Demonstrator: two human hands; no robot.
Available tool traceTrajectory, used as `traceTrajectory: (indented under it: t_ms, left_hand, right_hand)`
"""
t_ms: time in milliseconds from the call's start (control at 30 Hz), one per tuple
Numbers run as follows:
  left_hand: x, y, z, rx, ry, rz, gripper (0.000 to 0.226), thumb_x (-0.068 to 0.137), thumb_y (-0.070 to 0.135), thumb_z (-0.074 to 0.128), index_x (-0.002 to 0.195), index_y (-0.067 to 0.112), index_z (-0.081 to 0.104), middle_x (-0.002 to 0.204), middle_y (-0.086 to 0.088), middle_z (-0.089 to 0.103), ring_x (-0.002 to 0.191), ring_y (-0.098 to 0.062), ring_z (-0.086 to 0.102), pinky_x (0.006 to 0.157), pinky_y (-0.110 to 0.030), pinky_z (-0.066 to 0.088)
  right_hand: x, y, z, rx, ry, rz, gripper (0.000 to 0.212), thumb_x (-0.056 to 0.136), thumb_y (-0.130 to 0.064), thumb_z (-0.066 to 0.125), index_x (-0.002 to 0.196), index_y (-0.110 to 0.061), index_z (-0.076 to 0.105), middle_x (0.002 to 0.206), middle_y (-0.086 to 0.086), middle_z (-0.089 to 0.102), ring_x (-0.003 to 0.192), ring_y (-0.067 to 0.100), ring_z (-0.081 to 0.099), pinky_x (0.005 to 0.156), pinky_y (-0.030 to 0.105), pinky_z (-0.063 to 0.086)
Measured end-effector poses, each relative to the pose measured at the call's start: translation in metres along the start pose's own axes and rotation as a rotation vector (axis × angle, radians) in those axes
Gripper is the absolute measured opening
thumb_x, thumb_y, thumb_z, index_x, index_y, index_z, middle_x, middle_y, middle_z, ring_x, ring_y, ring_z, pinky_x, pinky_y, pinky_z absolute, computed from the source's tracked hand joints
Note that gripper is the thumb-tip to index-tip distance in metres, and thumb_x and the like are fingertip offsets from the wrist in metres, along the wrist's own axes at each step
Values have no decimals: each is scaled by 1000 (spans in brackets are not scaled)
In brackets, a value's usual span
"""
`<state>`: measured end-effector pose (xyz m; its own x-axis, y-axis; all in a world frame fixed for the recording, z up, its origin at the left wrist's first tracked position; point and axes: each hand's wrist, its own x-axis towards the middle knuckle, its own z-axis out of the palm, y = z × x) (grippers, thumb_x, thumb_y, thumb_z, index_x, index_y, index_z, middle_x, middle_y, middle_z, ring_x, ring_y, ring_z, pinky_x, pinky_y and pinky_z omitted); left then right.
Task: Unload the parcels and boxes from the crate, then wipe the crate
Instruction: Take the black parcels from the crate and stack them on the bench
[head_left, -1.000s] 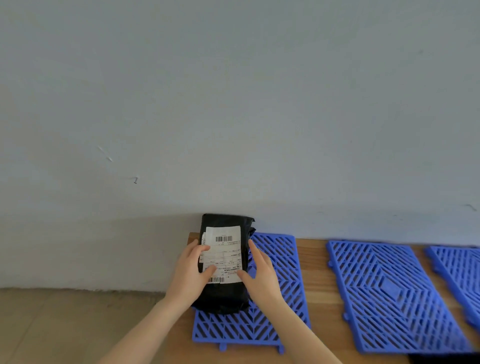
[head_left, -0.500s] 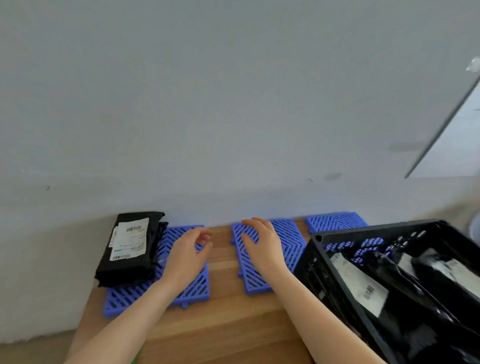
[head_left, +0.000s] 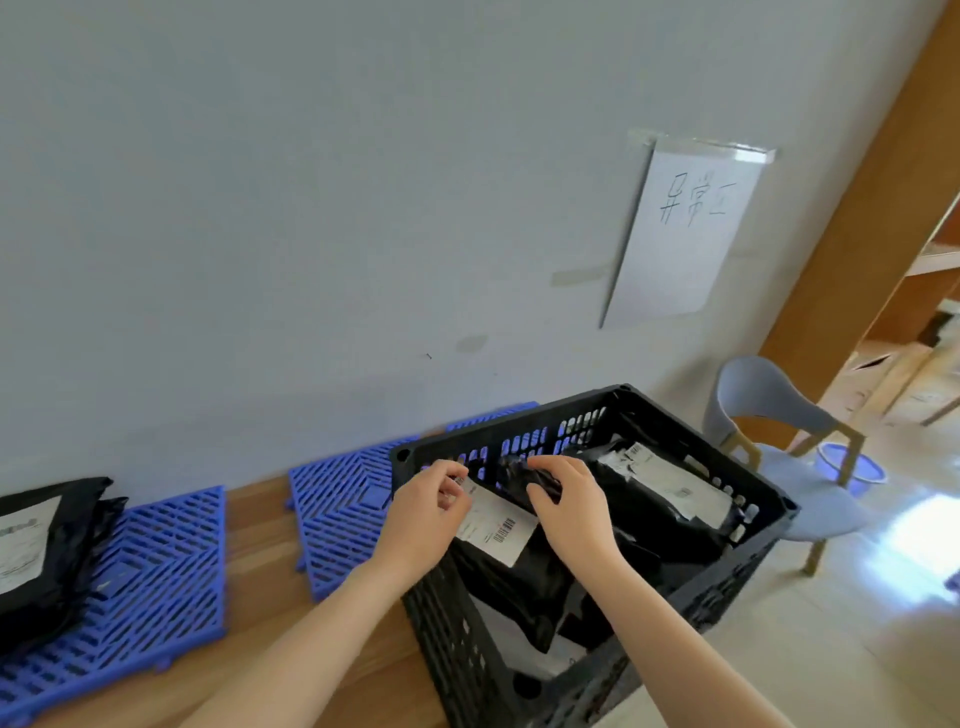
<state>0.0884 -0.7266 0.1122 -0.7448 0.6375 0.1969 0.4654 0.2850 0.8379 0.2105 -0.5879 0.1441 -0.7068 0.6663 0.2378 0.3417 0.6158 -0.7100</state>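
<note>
A black slatted crate (head_left: 768, 500) stands on the right end of the wooden table (head_left: 260, 540), holding several black plastic parcels with white labels. Both my hands are inside its near left corner on the top black parcel (head_left: 501, 527). My left hand (head_left: 423, 517) pinches that parcel at the upper left corner of its label. My right hand (head_left: 574, 512) grips the crumpled black plastic at its top edge. A second labelled parcel (head_left: 662, 486) lies further right in the crate. One unloaded parcel (head_left: 44, 545) rests on a blue mat (head_left: 156, 571) at the far left.
Another blue slatted mat (head_left: 340, 512) lies between the first mat and the crate, and a third shows behind the crate. The wall runs close along the table's back, with a paper sign (head_left: 680, 228) on it. A grey chair (head_left: 769, 410) and a blue basin (head_left: 852, 470) stand to the right.
My hands let go of the parcel on the left mat, swung right across the table and went into the crate, where they now take hold of another parcel. My view turned right with them.
</note>
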Motion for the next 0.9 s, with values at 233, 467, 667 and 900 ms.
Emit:
traceTrajectory:
  t_ms: [233, 467, 667, 900]
  left_hand:
    - [56, 21, 74, -17, -73, 37, 29, 91, 28, 63, 119, 30, 58, 94, 13, 63, 84, -2, 61, 78, -20, 50]
    - [113, 53, 138, -16, -175, 55, 34, 91, 28, 64, 124, 30, 55, 92, 13, 63, 78, -2, 62, 79, -21, 51]
    - [132, 68, 187, 153, -352, 2, 38, 92, 40, 60, 127, 31, 51, 82, 6, 66, 79, -6, 63, 81, -28, 53]
    - [130, 84, 232, 368, -306, -124, 62, 83, 68, 54, 136, 40, 41, 90, 8, 67, 84, -10, 64, 79, -34, 56]
  right_hand:
    - [49, 62, -32, -61, 18, 56, 32, 93, -20, 57, 124, -25, 59, 126, -9, 52, 116, 8, 49, 94, 20, 39]
    - [110, 119, -70, -166, 7, 139, 35, 90, -17, 57, 124, -26, 59, 130, -7, 50, 123, 14, 45, 99, 24, 37]
    - [138, 176, -93, -302, -74, 222, 42, 91, -23, 53, 132, -29, 51, 136, -5, 47, 125, 18, 41, 100, 33, 39]
    - [161, 225, -105, -371, -292, 269, 54, 86, -34, 52, 139, -31, 41, 137, -1, 41, 120, 21, 42, 96, 41, 46]
